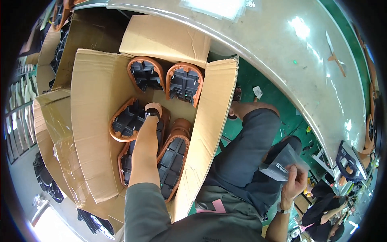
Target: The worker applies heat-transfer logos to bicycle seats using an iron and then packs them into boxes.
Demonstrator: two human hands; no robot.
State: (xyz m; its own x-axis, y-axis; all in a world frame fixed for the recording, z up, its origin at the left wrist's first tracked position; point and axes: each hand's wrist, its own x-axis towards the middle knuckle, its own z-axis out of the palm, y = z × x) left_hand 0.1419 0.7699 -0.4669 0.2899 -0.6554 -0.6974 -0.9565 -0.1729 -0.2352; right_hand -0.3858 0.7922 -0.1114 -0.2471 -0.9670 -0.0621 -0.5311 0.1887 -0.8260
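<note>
My left hand point(153, 108), with a black watch on the wrist, reaches down into an open cardboard box point(96, 121). Several orange saddle-shaped parts with black ribbed undersides lie in it. The hand rests at the edge of one such part point(125, 123); its fingers point away and are hidden. Two more parts point(184, 84) stand at the far end of the box. By my right knee, my right hand point(295, 181) pinches a clear plastic bag point(282, 163) with a dark label.
A long pale worktable point(282, 52) curves across the top and right, above a green floor point(258, 80). A second cardboard box point(60, 44) with similar parts stands at the upper left. Another person point(326, 213) sits at the lower right.
</note>
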